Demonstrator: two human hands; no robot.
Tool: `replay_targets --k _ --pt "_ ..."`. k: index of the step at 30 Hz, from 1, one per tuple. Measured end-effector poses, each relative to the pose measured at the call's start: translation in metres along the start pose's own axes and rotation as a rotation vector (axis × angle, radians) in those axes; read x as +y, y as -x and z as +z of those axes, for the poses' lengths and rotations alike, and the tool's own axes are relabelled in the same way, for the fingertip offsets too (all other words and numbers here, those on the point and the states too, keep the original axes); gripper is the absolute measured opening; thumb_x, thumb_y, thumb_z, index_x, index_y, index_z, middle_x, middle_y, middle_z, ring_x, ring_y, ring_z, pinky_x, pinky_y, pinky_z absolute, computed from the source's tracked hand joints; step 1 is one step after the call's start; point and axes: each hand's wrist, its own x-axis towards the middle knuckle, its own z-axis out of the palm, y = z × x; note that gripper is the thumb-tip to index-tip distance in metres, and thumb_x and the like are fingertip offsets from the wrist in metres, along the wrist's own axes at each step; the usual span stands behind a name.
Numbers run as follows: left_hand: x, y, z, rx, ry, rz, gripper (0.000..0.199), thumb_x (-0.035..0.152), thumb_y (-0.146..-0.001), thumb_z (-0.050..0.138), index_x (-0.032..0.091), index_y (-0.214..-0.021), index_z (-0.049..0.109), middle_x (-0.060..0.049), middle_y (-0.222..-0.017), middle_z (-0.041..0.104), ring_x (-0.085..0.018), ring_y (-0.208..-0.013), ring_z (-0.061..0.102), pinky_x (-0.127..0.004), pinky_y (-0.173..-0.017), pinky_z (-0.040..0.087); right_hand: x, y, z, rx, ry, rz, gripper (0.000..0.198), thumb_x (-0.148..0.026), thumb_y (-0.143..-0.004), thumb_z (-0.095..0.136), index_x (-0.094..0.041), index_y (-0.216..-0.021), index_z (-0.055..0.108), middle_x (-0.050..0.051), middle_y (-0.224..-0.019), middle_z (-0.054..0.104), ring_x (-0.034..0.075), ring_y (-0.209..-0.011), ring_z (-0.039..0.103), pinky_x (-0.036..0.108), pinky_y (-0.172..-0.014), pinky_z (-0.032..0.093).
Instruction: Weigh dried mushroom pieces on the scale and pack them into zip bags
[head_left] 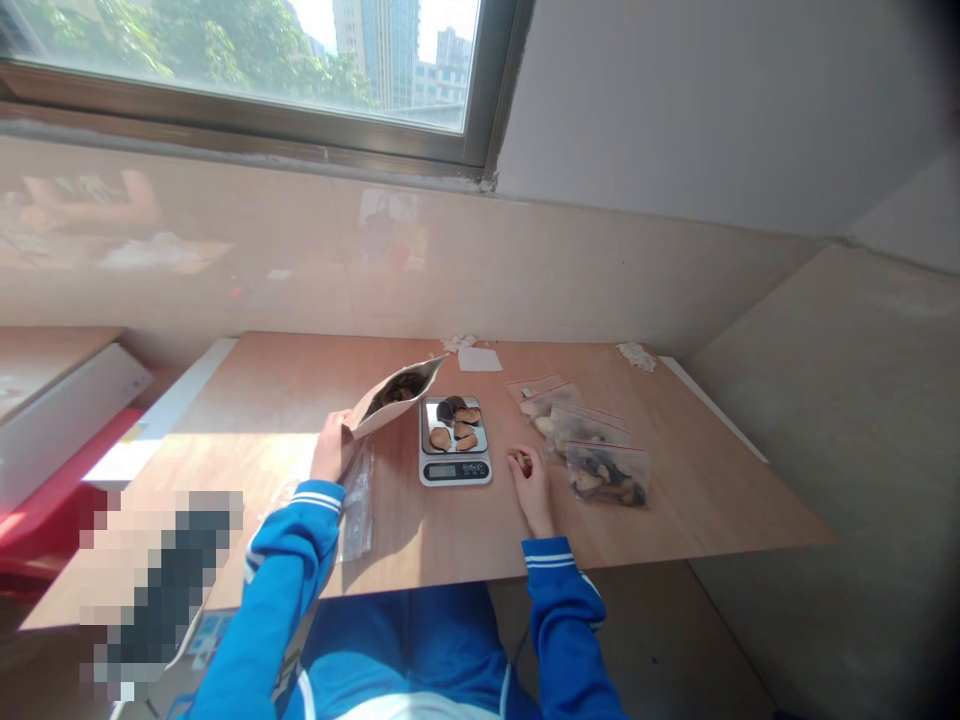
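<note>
My left hand (pixel 332 447) is closed on the lower left edge of a brown paper pouch (pixel 367 415), tilted with its mouth gaping; dark and brown dried pieces show inside. Right of it a small digital kitchen scale (pixel 455 472) stands on the table. On its shiny plate lie several dried brown slices (pixel 466 430), some dark-edged, that look like mushroom. To the right of the scale, just above the table, my right hand (pixel 531 485) has its fingers curled round a dried brown slice (pixel 520 461), partly hidden by them.
Several filled zip bags (pixel 606 473) lie just right of my right hand. Flat clear plastic bags (pixel 358 510) lie by my left forearm. A white paper (pixel 480 360) and crumpled tissues (pixel 637 356) are at the table's (pixel 675 500) far side, near the wall.
</note>
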Motion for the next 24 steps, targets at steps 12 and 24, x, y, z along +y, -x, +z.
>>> replay_targets --k 12,24 --pt "0.006 0.001 -0.004 -0.039 -0.002 -0.057 0.04 0.033 -0.08 0.056 0.017 -0.117 0.055 -0.012 -0.118 0.057 -0.03 -0.11 0.057 -0.042 -0.097 0.045 -0.01 0.006 -0.004 0.013 0.047 -0.009 0.029 -0.043 -0.087 0.053 -0.018 -0.096 0.065 0.01 -0.096 0.062 0.022 -0.092 0.058 0.039 -0.084 0.048" --pt "0.007 0.002 -0.004 -0.048 -0.004 -0.067 0.039 0.033 -0.081 0.057 0.016 -0.116 0.054 -0.013 -0.118 0.057 -0.029 -0.109 0.057 -0.039 -0.095 0.046 -0.017 0.004 -0.001 0.051 -0.011 0.115 0.041 -0.051 -0.085 0.053 -0.016 -0.097 0.07 0.012 -0.096 0.062 0.023 -0.087 0.06 0.039 -0.081 0.05"
